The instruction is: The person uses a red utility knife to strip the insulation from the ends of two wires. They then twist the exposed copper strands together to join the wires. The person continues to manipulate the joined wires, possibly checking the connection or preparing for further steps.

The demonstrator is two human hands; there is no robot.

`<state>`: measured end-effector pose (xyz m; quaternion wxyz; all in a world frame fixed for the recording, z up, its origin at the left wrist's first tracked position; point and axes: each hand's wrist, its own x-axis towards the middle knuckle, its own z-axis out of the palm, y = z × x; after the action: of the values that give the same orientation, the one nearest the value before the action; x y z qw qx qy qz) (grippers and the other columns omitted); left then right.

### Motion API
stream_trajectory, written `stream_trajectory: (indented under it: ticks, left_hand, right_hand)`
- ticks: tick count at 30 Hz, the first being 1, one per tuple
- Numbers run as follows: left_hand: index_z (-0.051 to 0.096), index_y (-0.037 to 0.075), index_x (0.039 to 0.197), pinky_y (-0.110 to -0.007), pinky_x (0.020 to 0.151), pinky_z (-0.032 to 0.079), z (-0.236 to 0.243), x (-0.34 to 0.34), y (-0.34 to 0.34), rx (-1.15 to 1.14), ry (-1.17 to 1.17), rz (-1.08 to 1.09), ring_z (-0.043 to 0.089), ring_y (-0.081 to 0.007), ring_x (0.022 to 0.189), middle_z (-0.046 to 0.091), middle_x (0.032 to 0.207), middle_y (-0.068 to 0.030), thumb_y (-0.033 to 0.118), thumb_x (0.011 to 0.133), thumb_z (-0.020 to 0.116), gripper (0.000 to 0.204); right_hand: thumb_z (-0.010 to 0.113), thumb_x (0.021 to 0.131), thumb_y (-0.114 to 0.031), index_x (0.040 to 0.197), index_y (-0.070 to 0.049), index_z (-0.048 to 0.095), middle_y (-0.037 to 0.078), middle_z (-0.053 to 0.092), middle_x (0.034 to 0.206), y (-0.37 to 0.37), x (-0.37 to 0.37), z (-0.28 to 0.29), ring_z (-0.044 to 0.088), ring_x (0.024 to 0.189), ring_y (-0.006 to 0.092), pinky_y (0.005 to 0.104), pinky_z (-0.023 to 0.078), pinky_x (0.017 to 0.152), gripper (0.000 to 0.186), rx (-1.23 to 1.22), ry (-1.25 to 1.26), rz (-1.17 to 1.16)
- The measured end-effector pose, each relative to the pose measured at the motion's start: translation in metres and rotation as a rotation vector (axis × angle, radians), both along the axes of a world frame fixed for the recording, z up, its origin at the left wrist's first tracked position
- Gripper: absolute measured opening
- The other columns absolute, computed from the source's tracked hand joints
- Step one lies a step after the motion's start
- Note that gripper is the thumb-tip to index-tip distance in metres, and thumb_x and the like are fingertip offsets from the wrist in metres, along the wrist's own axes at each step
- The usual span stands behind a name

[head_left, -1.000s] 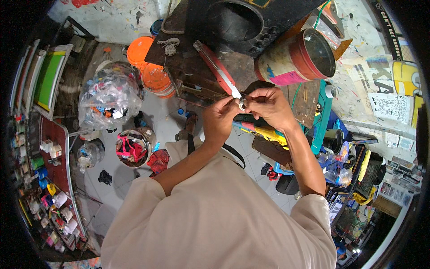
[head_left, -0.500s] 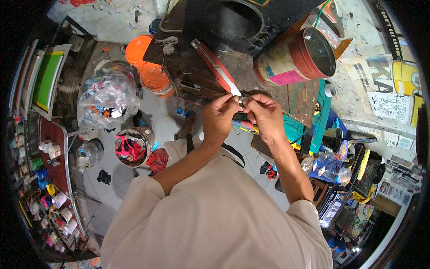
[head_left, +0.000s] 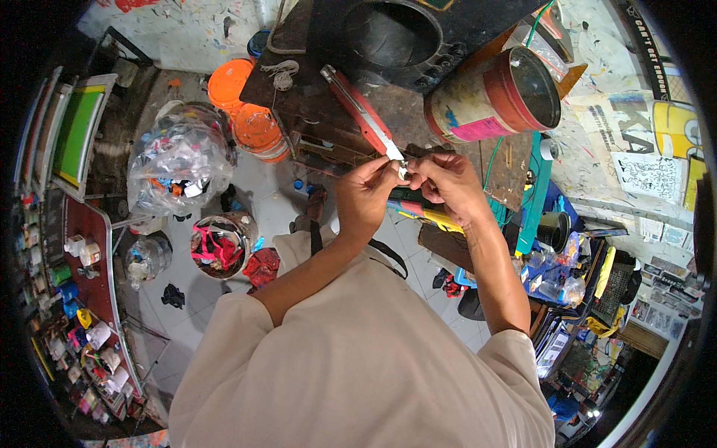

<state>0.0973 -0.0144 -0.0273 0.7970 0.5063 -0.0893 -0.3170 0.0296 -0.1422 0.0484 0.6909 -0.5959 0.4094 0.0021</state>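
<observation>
So the thing in play is a long, narrow red-and-silver tool with a pale lower end (head_left: 360,112), sitting slantwise in front of the dark brown wooden table (head_left: 407,116), left of the tilted red-and-cream cylindrical bucket (head_left: 463,104). Can't tell if its far end touches the wood.

The left hand (head_left: 362,196) has its thumb and fingertips clamped on that pale end. The right hand (head_left: 452,190) is pinched shut on a tiny whitish, shiny piece (head_left: 404,173) right at the tip, so the 2 hands nearly meet there.

My guess on handling: the tool is pretty light and stiff, with a smooth, maybe slightly slick casing. I'd grab the red body around mid-length for a steadier hold, since a pinch at 1 end lets the rest swing. The tiny piece looks hard, fiddly and easy to drop; fingertips only, and careful in case there's an edge.

Versus 0.5 s ago: the left hand and tool sit about the same, but the right wrist is swung outward to the right, and more of the bright yellow object (head_left: 442,219) shows beneath that hand.
</observation>
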Motion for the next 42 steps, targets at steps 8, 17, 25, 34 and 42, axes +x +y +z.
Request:
stream_trajectory:
  ticks: [8, 17, 25, 34, 42]
  left_hand:
    - [0.065, -0.011, 0.108, -0.024, 0.07, 0.052, -0.008, 0.0, 0.0, -0.09, 0.029, 0.002, 0.066, -0.0097, 0.08, 0.071, 0.089, -0.0077, 0.007, 0.093, 0.064, 0.023]
    - [0.066, -0.009, 0.108, -0.021, 0.068, 0.048, -0.008, -0.002, 0.002, -0.04, -0.028, 0.015, 0.058, -0.0036, 0.077, 0.07, 0.087, -0.0032, 0.009, 0.093, 0.065, 0.024]
    - [0.065, -0.009, 0.11, -0.021, 0.068, 0.048, -0.007, -0.004, 0.001, -0.025, 0.001, 0.034, 0.059, -0.004, 0.077, 0.071, 0.087, -0.0039, 0.008, 0.093, 0.065, 0.024]
    - [0.064, -0.009, 0.108, -0.025, 0.067, 0.05, -0.012, -0.006, 0.001, -0.058, 0.007, 0.011, 0.062, -0.0093, 0.076, 0.071, 0.09, -0.0082, 0.009, 0.095, 0.064, 0.022]
    - [0.063, -0.009, 0.109, -0.025, 0.068, 0.051, -0.013, -0.005, 0.002, -0.049, -0.044, 0.01, 0.062, -0.0097, 0.077, 0.071, 0.09, -0.0093, 0.009, 0.095, 0.063, 0.023]
  right_hand:
    - [0.062, 0.089, -0.012, 0.084, 0.0, 0.066, 0.004, 0.06, 0.066, 0.019, -0.004, 0.001, 0.044, 0.048, 0.0053, 0.0202, 0.028, 0.042, 0.013, -0.044, -0.024, -0.061]
    - [0.062, 0.091, -0.021, 0.086, -0.002, 0.066, 0.003, 0.059, 0.067, 0.035, -0.01, -0.003, 0.043, 0.046, 0.0061, 0.0212, 0.03, 0.04, 0.02, 0.118, -0.014, -0.213]
    - [0.059, 0.093, -0.018, 0.094, -0.003, 0.065, 0.004, 0.061, 0.077, 0.051, -0.009, 0.002, 0.044, 0.049, 0.0066, 0.0197, 0.029, 0.041, 0.016, 0.169, -0.047, -0.259]
    - [0.058, 0.094, -0.016, 0.1, -0.002, 0.065, 0.003, 0.064, 0.086, 0.058, -0.012, -0.009, 0.056, 0.064, 0.0077, 0.0191, 0.032, 0.042, 0.016, 0.228, -0.148, -0.348]
    - [0.062, 0.094, -0.014, 0.093, 0.0, 0.067, 0.005, 0.065, 0.077, 0.062, -0.011, -0.016, 0.054, 0.055, 0.0064, 0.0187, 0.035, 0.04, 0.015, 0.05, -0.172, -0.317]
